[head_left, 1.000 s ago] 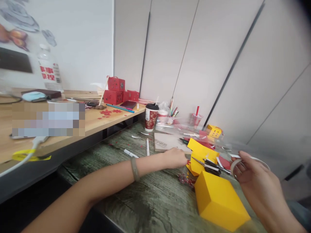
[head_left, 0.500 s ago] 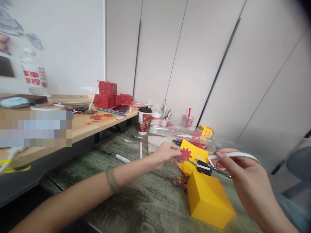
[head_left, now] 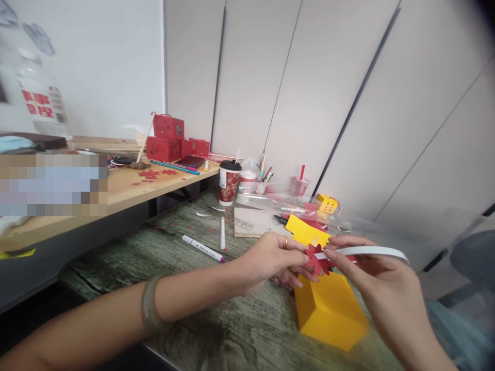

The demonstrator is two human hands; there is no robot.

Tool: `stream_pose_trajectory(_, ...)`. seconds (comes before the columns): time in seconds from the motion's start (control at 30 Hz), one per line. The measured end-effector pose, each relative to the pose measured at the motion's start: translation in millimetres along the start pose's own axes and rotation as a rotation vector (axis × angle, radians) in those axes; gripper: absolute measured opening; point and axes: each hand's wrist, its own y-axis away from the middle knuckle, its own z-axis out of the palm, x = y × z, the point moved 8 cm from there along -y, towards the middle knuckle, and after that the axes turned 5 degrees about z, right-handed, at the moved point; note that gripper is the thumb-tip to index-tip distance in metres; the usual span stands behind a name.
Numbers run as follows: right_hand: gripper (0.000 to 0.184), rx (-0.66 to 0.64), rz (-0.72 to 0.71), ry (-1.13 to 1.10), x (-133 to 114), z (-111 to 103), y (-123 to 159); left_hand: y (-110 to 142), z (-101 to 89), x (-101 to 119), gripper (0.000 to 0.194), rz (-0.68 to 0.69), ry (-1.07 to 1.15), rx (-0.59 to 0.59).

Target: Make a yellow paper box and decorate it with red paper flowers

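Pinched by its edge in my left hand (head_left: pixel 276 263) is a red paper flower (head_left: pixel 317 260). My right hand (head_left: pixel 373 273) grips a white strip that looks like double-sided tape (head_left: pixel 377 251). One end of the tape lies across the middle of the flower, pressed there by my right fingertips. The rest of the tape arches back over that hand. Below both hands stands a yellow paper box (head_left: pixel 328 314). Behind them lies a cut piece of yellow paper (head_left: pixel 305 229), partly hidden by my fingers.
Two white markers (head_left: pixel 203 248) lie on the dark wooden table (head_left: pixel 216 319). Farther back are a board (head_left: pixel 251 221), a lidded paper cup (head_left: pixel 229 183) and a small yellow box (head_left: pixel 327 203). Red boxes (head_left: pixel 164 148) are stacked on the pale desk at left.
My hands have come together over the yellow box. The tape's end, held apart from the flower before, now lies across it. The view has shifted slightly.
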Motion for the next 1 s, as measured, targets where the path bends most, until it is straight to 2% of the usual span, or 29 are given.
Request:
stream_pose_trajectory(0.27,0.018,-0.004,0.065,-0.144,7,2,1,1,0.2,5,0.016,0.04,-0.013,0.005)
stream_pose_trajectory(0.53,0.022,-0.005,0.016,0.014,6,5,0,0,-1.9,4,0.02,0.068,0.029,-0.01)
stream_pose_trajectory(0.7,0.017,0.014,-0.116,0.105,-8,9,5,1,-0.7,5,0.029,0.074,0.022,-0.038)
stream_pose_trajectory(0.8,0.013,-0.014,-0.203,0.13,-16,13,9,0,-4.1,0,0.022,0.047,-0.034,0.001)
stream_pose_trajectory(0.9,0.014,-0.044,-0.154,0.107,-10,14,9,-2,-10.2,-5,0.015,0.026,-0.056,0.065)
stream_pose_trajectory(1.0,0.016,-0.046,-0.118,0.11,-4,14,8,-5,-12.0,-4,0.013,0.071,-0.056,0.082)
